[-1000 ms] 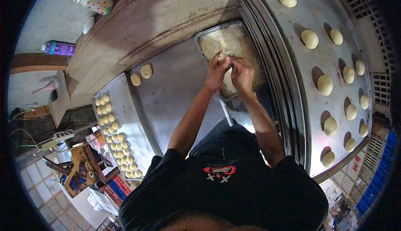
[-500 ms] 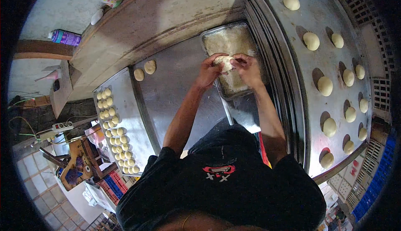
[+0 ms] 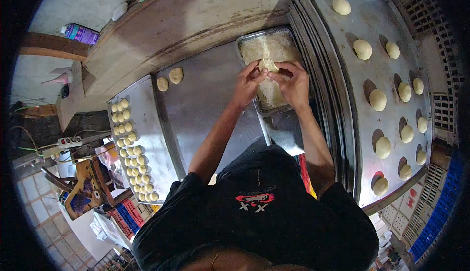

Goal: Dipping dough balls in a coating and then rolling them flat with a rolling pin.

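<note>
Dough (image 3: 269, 64) is held over the pan (image 3: 275, 109) at the right end of the worktop (image 3: 205, 99), a spot that likely lets loose bits drop among the pale crumbs (image 3: 284, 46). At far left, small balls (image 3: 134, 162) stand in close rows on the left tray (image 3: 154, 129), perhaps to save room. Just beside it on the worktop, two flat pieces (image 3: 176, 75) lie near each other, probably parked out of your way. Your left hand (image 3: 246, 84) pinches one side of the dough, thumb and fingers (image 3: 253, 67) nearly together; your right hand (image 3: 294, 85) pinches the other side likewise, the two almost touching, seemingly so each steadies the piece for its partner. How the hidden fingertips curl, you cannot tell. Beside the pan, stacked trays (image 3: 313, 60) stand by your right forearm; on the right tray (image 3: 340, 36), larger balls (image 3: 383, 147) sit well apart, presumably against sticking.
</note>
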A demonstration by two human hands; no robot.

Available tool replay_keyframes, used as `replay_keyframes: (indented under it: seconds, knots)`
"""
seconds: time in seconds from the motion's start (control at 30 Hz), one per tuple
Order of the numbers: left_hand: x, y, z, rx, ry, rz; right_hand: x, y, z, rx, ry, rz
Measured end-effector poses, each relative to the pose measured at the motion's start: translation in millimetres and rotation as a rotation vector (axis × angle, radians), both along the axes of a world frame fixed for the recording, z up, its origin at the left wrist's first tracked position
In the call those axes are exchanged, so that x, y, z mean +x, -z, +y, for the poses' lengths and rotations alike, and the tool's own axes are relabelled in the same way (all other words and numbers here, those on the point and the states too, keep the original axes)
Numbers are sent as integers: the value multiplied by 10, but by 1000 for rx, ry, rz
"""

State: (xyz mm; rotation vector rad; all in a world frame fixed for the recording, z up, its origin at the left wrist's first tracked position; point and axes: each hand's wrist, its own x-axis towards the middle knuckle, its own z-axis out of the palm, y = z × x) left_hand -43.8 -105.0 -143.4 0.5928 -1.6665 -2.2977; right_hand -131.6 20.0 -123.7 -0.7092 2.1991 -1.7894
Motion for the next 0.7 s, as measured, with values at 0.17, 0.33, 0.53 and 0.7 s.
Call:
replay_keyframes:
  seconds: [0.17,0.33,0.53,0.7]
  knots:
    - [0,83,22,130,-146,159,128,-369,-76,169,-166,214]
    - [40,-110,-26,555,-170,264,197,-216,-104,-200,-24,43]
    - [187,-303,-69,-865,-351,132,228,-408,-18,109,-105,435]
    - [462,-709,-217,-913,158,103,216,-440,58,78,-130,152]
